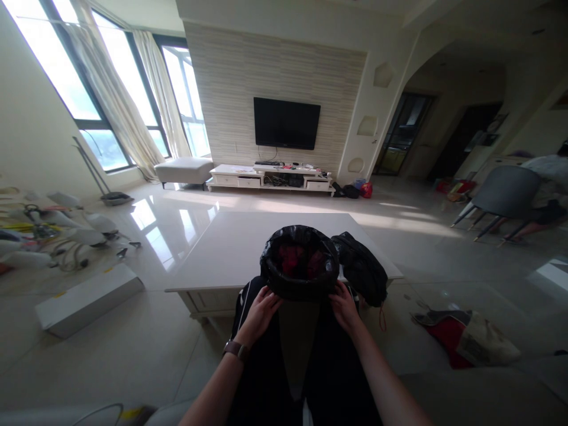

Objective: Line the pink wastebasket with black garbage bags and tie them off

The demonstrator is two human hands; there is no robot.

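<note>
Head view: my left hand (265, 306) and right hand (344, 305) hold the black bag (302, 289) low at either side, presumably to steady its open mouth.

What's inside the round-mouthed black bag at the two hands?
Dark red material shows through the open mouth of the black bag; too dim to identify. Whatever lies beneath it, and the bag's bottom, is covered.
</note>
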